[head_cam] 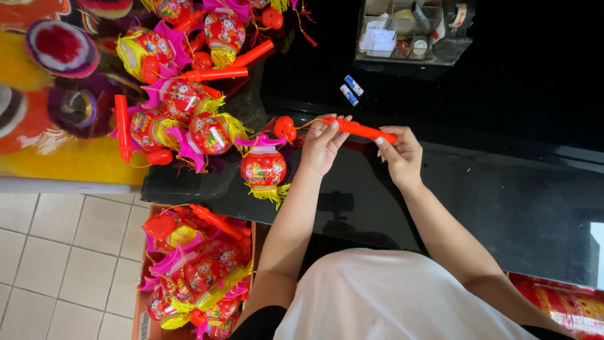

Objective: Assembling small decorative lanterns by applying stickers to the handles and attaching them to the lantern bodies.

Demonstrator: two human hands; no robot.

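Note:
My left hand (322, 146) and my right hand (400, 155) together hold an orange plastic handle stick (360, 129) level above the black glossy table (503, 189). The left hand grips its left end, the right hand its right end. A thin wire runs from the stick to a small red heart piece (284, 128) and a round red toy lantern (263, 167) with pink and yellow fringe, which lies on the table just left of my left hand.
A pile of similar lanterns (189, 107) with orange sticks covers the table's left part. Two small batteries (350, 89) lie behind the hands. A clear organizer box (412, 31) stands at the back. A cardboard box of lanterns (195, 271) sits on the tiled floor.

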